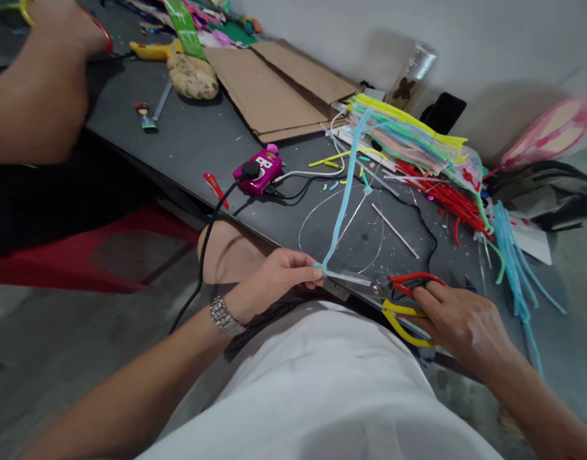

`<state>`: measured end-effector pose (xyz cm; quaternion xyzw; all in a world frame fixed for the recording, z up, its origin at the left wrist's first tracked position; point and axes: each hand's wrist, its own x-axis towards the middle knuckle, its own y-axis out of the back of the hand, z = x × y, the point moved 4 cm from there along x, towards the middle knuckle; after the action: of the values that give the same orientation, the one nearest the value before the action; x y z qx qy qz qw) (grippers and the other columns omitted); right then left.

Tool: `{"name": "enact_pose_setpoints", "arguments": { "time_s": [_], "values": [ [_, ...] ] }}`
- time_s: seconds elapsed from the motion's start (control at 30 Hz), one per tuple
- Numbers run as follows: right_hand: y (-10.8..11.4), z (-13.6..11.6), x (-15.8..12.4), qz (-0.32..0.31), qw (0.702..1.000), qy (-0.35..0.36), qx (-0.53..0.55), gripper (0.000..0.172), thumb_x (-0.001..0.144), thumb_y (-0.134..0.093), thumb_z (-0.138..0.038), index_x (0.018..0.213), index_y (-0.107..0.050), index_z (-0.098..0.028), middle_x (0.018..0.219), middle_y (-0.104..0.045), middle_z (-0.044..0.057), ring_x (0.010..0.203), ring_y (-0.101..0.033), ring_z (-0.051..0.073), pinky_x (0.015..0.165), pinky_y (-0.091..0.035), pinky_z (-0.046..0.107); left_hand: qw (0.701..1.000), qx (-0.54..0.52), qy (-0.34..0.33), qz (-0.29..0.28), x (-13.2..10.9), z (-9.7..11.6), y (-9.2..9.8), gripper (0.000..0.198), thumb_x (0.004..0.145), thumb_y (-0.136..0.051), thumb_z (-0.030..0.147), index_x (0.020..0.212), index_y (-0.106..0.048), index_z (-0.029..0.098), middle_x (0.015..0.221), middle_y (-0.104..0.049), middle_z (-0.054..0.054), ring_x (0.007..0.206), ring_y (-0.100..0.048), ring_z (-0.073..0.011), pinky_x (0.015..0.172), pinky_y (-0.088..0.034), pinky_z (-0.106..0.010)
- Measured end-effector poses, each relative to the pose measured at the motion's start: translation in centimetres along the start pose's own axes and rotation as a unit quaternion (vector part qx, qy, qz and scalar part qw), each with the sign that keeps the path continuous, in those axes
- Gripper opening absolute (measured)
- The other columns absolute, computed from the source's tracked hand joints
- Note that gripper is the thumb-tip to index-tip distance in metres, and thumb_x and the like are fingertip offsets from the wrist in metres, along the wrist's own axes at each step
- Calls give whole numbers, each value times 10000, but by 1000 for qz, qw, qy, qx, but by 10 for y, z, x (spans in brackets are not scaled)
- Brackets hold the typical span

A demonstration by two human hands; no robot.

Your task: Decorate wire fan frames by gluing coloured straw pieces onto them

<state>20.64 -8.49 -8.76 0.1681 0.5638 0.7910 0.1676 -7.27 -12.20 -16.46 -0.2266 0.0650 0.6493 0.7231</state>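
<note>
Left hand [288,275] pinched light-blue pipe cleaner [347,185], right hand [459,319] gripped scissors [376,290], both by table [274,220] edge. Some room toward magenta adapter [269,167]. Pipe cleaner extended away from left fingertips, blades just beside.

Single head-worn view, facing forward, angled down

Left hand [291,271]: was closed in a pinch, thumb and index finger meeting at the tips; left wrist [242,301]: was held nearly straight; left forearm [178,364]: bare, reached in from the lower left; right hand [461,319]: was curled in a grip, back uppermost, fingers pointing leftward; right forearm [538,390]: bare, slanted in from the lower right
</note>
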Motion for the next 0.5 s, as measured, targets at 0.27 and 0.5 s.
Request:
{"name": "enact_pose_setpoints", "arguments": {
  "time_s": [0.27,0.5],
  "values": [
    [-11,-8,-3,-10,999,-14,31,468,1078,-313,-498,775,-534,-216,656,-573,5,504,-515,157,558,-265,322,1000,-2,0,6,5,-4,3,218,726,-796,375,725,-756,161,713,-713,-38,683,-605,-139,711,-488,-269],
    [-30,-17,-11,-36,994,-39,95,405,1051,-408,-496,799,-542,-209,658,-615,10,508,-566,149,524,-277,292,1000,-2,6,10,9,-8,4,240,737,-799,388,742,-756,152,722,-712,-41,684,-597,-133,711,-472,-263]
  ]
}}
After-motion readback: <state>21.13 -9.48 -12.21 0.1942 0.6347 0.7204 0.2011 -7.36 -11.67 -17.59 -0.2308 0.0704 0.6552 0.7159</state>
